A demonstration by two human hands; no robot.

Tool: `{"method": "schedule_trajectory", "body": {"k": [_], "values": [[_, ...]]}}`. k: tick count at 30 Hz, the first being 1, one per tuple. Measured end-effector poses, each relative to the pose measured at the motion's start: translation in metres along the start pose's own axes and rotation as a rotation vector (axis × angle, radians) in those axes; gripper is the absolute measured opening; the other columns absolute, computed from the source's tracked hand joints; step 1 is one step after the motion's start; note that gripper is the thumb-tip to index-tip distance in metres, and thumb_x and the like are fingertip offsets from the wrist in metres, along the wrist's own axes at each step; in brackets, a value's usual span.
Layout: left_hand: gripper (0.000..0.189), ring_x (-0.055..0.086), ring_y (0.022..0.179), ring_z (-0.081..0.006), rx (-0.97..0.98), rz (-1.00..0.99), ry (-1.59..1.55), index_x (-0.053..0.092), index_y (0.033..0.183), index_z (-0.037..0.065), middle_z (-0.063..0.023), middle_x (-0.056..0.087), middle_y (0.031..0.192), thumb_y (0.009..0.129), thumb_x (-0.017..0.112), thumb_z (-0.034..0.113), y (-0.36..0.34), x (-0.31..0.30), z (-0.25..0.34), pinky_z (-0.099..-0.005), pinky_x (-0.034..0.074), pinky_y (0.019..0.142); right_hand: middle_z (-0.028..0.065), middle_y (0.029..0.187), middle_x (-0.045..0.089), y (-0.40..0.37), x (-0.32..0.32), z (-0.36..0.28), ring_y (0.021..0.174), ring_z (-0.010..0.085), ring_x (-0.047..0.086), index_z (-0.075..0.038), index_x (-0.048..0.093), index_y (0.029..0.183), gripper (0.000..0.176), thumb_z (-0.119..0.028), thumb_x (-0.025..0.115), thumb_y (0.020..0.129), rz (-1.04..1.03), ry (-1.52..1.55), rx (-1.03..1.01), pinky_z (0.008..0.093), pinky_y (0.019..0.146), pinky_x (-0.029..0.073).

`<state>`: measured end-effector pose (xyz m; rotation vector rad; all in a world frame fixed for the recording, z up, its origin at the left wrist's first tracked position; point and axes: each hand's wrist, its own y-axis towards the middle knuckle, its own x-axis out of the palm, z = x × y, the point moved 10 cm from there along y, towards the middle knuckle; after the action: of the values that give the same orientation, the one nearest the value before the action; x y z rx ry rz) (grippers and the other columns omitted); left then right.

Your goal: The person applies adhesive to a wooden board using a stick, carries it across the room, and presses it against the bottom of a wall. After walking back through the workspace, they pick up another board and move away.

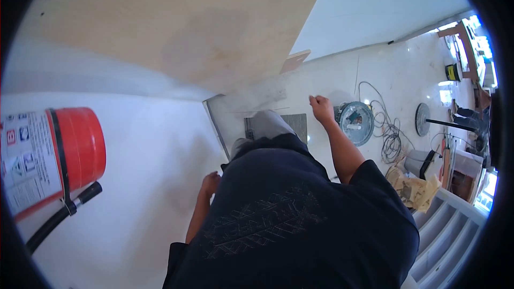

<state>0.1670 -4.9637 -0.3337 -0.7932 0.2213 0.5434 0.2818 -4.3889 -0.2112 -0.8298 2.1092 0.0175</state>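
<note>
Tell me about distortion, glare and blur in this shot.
Head view: heavy fisheye, with black corners and curved edges; glare bleaches the glossy floor at the right; the wooden board overhead looks soft; the fire extinguisher at the left edge looks stretched.

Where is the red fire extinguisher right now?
The fire extinguisher is at the far left of the head view, against the white wall, left of the person's left hand.
</note>
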Motion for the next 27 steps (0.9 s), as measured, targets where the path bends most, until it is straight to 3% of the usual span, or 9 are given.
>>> {"method": "schedule_trajectory", "body": {"k": [2,6,7,9,15,19,22,23,27], "values": [[0.022,0.061,0.097,-0.0328,0.097,0.061,-0.14,0.064,0.096,0.003,-0.0132,0.066,0.087,0.082,0.057,0.019,0.023,-0.017,-0.039,-0.0376,0.05,0.081,0.0229,0.073,0.062,-0.016,-0.01,0.036,0.072,0.0381,0.061,0.001,0.064,0.076,0.042,-0.039,0.053,0.084,0.05,-0.156,0.029,0.0436,0.068,0.046],[0.028,0.064,0.087,-0.0296,-0.322,0.114,-0.619,0.063,0.103,0.0,-0.0123,0.066,0.082,0.078,0.057,0.012,0.028,-0.03,-0.049,-0.0355,0.051,0.077,0.0233,0.078,0.063,-0.038,-0.037,0.072,0.079,0.038,0.062,0.001,0.065,0.077,0.041,-0.038,0.052,0.083,0.102,-0.151,0.158,0.0449,0.072,0.046],[0.029,0.064,0.079,-0.0229,-0.261,0.1,-0.252,0.061,0.105,-0.004,-0.0112,0.064,0.078,0.079,0.055,0.007,0.012,-0.05,0.022,-0.0312,0.051,0.071,0.0228,0.078,0.063,-0.044,-0.044,0.075,0.08,0.0363,0.062,0.001,0.065,0.078,0.041,-0.037,0.053,0.083,0.1,-0.123,0.205,0.0438,0.073,0.046],[0.032,0.064,0.077,-0.0219,-0.291,0.147,-0.226,0.058,0.109,-0.006,-0.0123,0.064,0.079,0.081,0.054,0.007,0.002,-0.068,0.064,-0.0304,0.05,0.069,0.0222,0.077,0.063,-0.047,-0.058,0.059,0.079,0.0363,0.062,0.001,0.066,0.079,0.04,-0.037,0.053,0.082,0.158,-0.099,0.212,0.0434,0.073,0.046],[0.038,0.064,0.077,-0.0213,-0.241,0.04,-0.013,0.053,0.118,-0.01,-0.0156,0.065,0.089,0.085,0.053,0.009,0.017,-0.088,0.064,-0.0307,0.05,0.069,0.0132,0.06,0.059,-0.044,-0.053,0.025,0.057,0.0178,0.056,0.003,0.065,0.074,0.039,-0.034,0.055,0.087,0.25,0.081,0.154,0.0336,0.058,0.044],[0.04,0.064,0.08,-0.0225,-0.242,0.047,-0.095,0.052,0.119,-0.01,-0.0174,0.066,0.095,0.085,0.053,0.01,0.022,-0.092,0.075,-0.0314,0.05,0.072,0.0112,0.056,0.057,-0.04,-0.027,-0.004,0.051,0.0151,0.053,0.002,0.065,0.071,0.039,-0.033,0.058,0.086,0.162,0.161,0.091,0.0326,0.052,0.043],[0.041,0.065,0.086,-0.0251,-0.188,0.069,-0.062,0.051,0.12,-0.01,-0.0188,0.066,0.1,0.085,0.054,0.011,0.015,-0.091,0.077,-0.0315,0.049,0.076,0.0134,0.057,0.058,-0.032,-0.02,-0.056,0.053,0.0191,0.057,0.002,0.065,0.072,0.039,-0.034,0.058,0.085,0.056,0.13,0.03,0.0341,0.055,0.045],[0.041,0.065,0.089,-0.0262,-0.151,0.07,-0.009,0.051,0.121,-0.01,-0.0193,0.066,0.102,0.086,0.053,0.011,0.015,-0.09,0.078,-0.0316,0.049,0.078,0.0171,0.062,0.06,-0.025,-0.016,-0.065,0.059,0.0268,0.061,0.001,0.065,0.073,0.038,-0.035,0.057,0.083,0.058,0.074,-0.036,0.037,0.059,0.046],[0.044,0.064,0.095,-0.0286,-0.118,-0.113,0.084,0.052,0.122,-0.008,-0.0206,0.065,0.106,0.084,0.055,0.014,0.016,-0.065,0.063,-0.0323,0.049,0.083,0.0207,0.068,0.061,-0.008,-0.012,-0.081,0.066,0.0334,0.062,0.0,0.065,0.073,0.038,-0.036,0.055,0.081,-0.016,-0.053,-0.07,0.0397,0.065,0.048]]}}
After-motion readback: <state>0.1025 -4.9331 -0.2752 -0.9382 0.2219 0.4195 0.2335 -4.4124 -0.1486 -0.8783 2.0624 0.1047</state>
